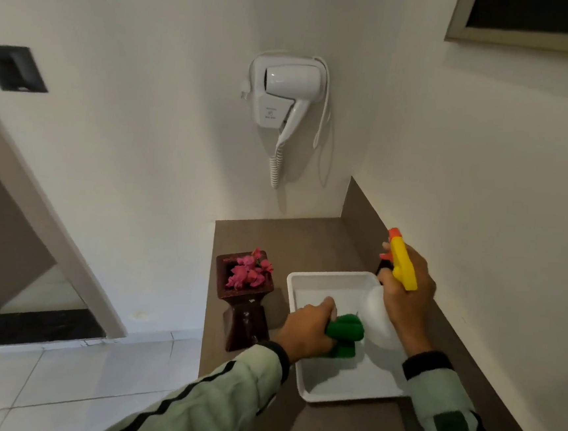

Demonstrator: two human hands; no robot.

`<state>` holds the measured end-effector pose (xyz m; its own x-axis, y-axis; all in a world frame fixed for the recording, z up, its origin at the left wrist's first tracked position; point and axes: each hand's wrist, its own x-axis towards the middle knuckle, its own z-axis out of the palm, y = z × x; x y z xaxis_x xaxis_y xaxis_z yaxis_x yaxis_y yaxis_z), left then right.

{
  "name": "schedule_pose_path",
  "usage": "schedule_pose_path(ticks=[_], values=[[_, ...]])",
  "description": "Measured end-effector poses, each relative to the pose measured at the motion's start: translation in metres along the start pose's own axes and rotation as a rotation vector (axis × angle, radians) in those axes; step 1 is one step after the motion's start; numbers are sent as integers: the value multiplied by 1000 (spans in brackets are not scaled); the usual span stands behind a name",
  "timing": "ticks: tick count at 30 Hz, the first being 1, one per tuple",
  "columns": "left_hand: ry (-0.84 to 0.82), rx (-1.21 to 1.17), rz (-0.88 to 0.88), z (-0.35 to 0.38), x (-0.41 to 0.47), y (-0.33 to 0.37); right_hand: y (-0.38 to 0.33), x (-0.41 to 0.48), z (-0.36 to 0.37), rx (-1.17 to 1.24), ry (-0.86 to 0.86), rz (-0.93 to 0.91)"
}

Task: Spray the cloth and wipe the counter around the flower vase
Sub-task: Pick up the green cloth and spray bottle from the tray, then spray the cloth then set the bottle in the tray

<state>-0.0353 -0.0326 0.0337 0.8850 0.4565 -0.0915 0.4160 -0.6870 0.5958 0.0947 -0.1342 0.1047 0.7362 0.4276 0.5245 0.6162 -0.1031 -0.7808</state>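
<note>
My left hand (308, 329) grips a bunched green cloth (346, 334) over the white tray (308, 394). My right hand (406, 294) holds a spray bottle (401, 267) with a yellow and orange head and a white body, upright above the tray's right side, its nozzle pointing away toward the back wall. The dark brown flower vase (245, 310) with pink flowers stands on the brown counter (307, 241), just left of the tray near the counter's left edge.
A white hair dryer (286, 95) hangs on the wall above the counter, its coiled cord dangling. A brown backsplash (355, 204) and white wall run along the right. White floor tiles (55, 384) and a doorway lie to the left.
</note>
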Motion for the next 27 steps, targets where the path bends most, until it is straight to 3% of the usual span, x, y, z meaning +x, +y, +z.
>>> schedule_pose_path(ticks=[8, 16, 20, 27], values=[[355, -222, -63, -36, -102, -37, -31, -65, -21, 140, -135, 32], [692, -794, -565, -47, -201, -120, -13, -165, 45, 102, -472, 146], [759, -969, -601, -54, -220, -132, -10, -188, 70, 18, -559, 166], [721, -982, -590, -60, -212, -130, -6, -182, 58, -183, -586, 335]])
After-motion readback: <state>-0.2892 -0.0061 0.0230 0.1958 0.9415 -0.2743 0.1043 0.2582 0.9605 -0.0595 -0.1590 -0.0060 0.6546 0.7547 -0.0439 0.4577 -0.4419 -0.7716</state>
